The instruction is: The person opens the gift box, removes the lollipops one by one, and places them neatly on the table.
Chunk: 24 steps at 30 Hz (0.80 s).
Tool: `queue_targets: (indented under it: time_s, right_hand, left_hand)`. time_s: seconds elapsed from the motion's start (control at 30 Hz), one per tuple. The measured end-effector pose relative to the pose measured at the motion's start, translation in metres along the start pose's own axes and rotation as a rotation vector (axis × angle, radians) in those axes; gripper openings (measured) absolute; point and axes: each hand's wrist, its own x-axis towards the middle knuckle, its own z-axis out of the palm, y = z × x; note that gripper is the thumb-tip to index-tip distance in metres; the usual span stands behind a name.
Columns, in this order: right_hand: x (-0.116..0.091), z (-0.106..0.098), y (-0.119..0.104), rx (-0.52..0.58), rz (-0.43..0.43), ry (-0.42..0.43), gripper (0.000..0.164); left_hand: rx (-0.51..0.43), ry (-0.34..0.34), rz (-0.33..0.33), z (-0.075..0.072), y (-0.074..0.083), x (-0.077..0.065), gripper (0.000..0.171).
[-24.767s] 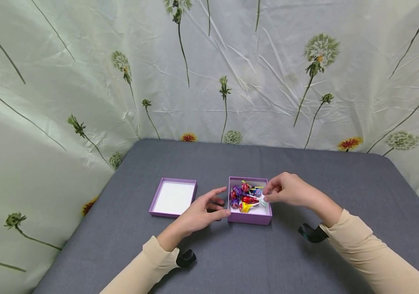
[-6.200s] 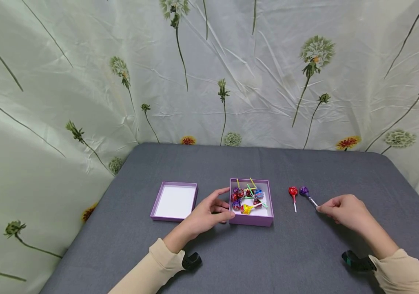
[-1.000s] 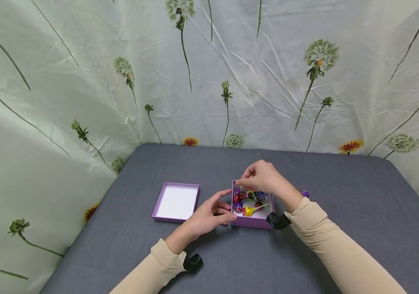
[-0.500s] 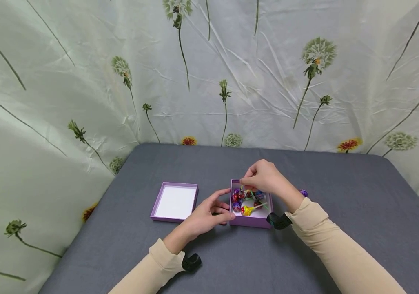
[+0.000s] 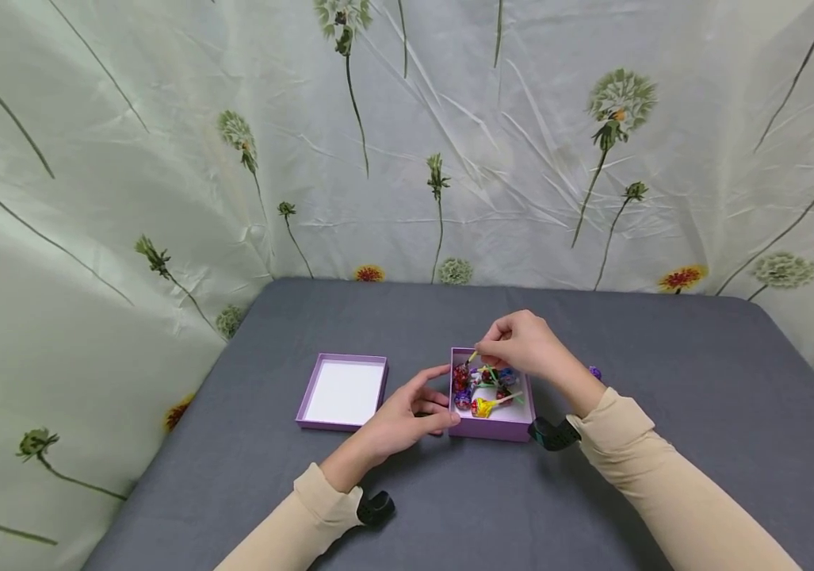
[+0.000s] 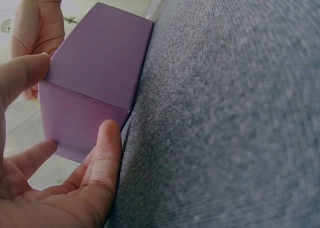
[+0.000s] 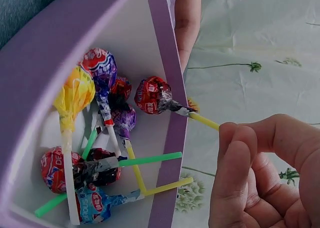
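Tilting in the back left of the purple box (image 5: pixel 491 430), a red-wrapped lollipop (image 7: pixel 150 95) is pinched by its yellow stick (image 7: pixel 204 121).
The box's left side is touched by the left hand (image 5: pixel 398 414), its fingers loosely spread; other lollipops (image 7: pixel 75 94) are held inside. On the desk (image 5: pixel 464 507) to the left, a white-lined tray (image 5: pixel 341 392) is set. The stick is gripped between thumb and forefinger of the right hand (image 5: pixel 524 342). Flower-printed fabric (image 5: pixel 399 214) is hung behind.
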Motion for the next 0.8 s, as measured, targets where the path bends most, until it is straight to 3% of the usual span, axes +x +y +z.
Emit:
queue_targets:
  time_s: [0.27,0.63,0.8]
  right_hand:
    - [-0.002,0.001,0.003,0.078,-0.002,0.004,0.021]
    - [-0.006,-0.003,0.008,0.254,0.013,0.001,0.019]
    - [-0.008,-0.003,0.011,0.278,0.002,0.008,0.020]
  left_hand:
    - [-0.005,0.006,-0.025,0.000,-0.001,0.001,0.075]
    - [0.005,0.006,-0.014,-0.001,0.000,0.000,0.075]
    - [0.006,0.007,-0.011,0.000,0.001,0.000,0.075]
